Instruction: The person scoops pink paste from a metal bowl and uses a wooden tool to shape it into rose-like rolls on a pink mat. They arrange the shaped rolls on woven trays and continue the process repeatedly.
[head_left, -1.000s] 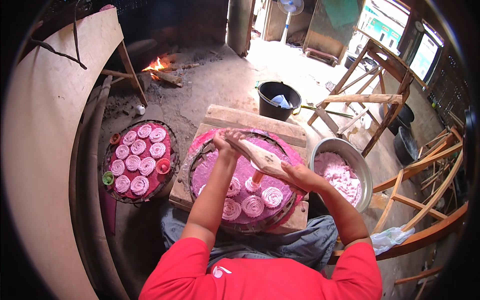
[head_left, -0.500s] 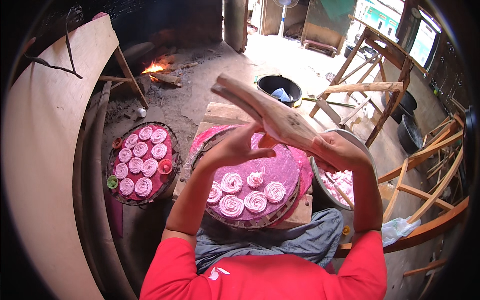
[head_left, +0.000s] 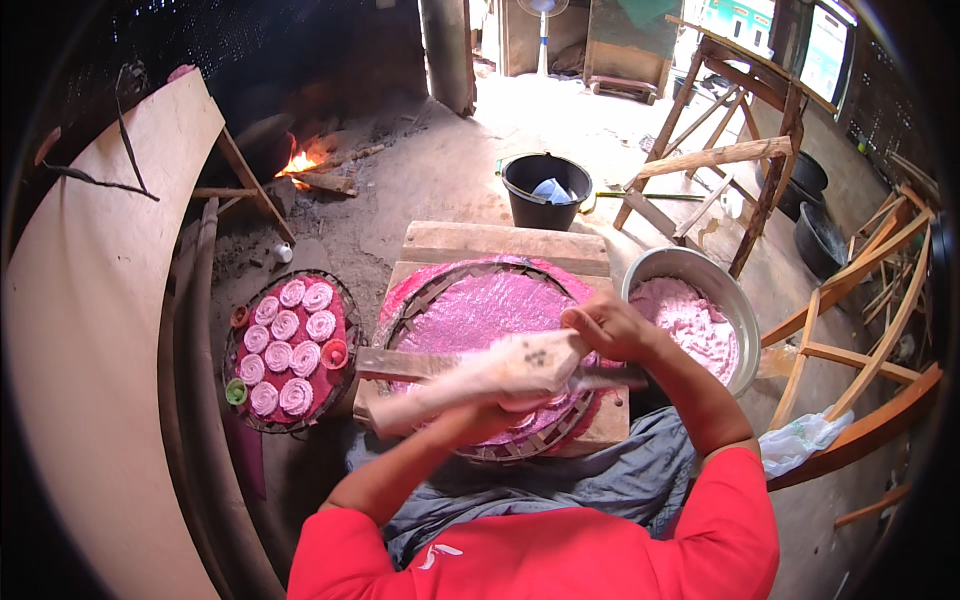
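A wooden hand press (head_left: pixel 520 368), with wooden arms jutting out to both sides, is held tilted over a round woven tray (head_left: pixel 540 437) lined with pink film. My right hand (head_left: pixel 612 328) grips its upper right end, thumb on top. Underneath the press lies my left hand (head_left: pixel 488 420), against the wood, its fingers hidden. The press covers most of the piped pink swirls at the tray's near side; only a bit of pink dough shows below it. At right stands a metal pot (head_left: pixel 748 345) of pink dough (head_left: pixel 690 318).
Several pink swirls sit on a second tray (head_left: pixel 345 385) at left, with small red (head_left: pixel 334 353) and green cups (head_left: pixel 236 391). A wooden board (head_left: pixel 100 300) curves along the left. Beyond are a fire (head_left: pixel 303 160), a black bucket (head_left: pixel 545 205) and a wooden frame (head_left: pixel 780 180).
The press has come down and toward me, turning as it moved, and now hides the near swirls. My left hand has gone from beside it to beneath it. My right hand keeps its grip.
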